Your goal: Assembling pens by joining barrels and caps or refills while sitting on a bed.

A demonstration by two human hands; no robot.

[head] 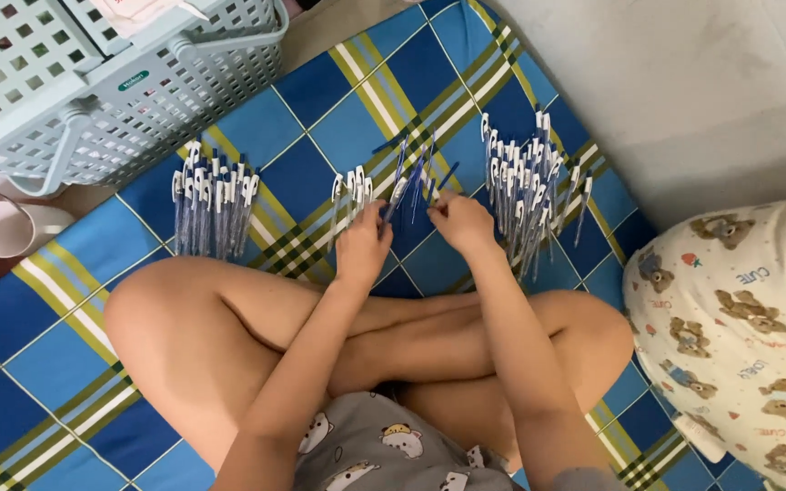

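Nearest to us our crossed legs (393, 336) rest on the blue checked mat (47, 364), and both forearms reach over them toward twelve o'clock. Our left hand (363, 244) and right hand (462, 223) sit side by side, fingers curled down onto the small loose bunch of pens (411, 177) directly ahead; we cannot tell how firmly either hand grips. Those pens lie with their long axes running roughly from six to twelve o'clock, fanned slightly, and they touch both hands about equally. Farther out, a tidy row of pens (213, 205) lies at ten o'clock, a bigger heap (529, 191) at one o'clock, and a white basket (120, 82) beyond.
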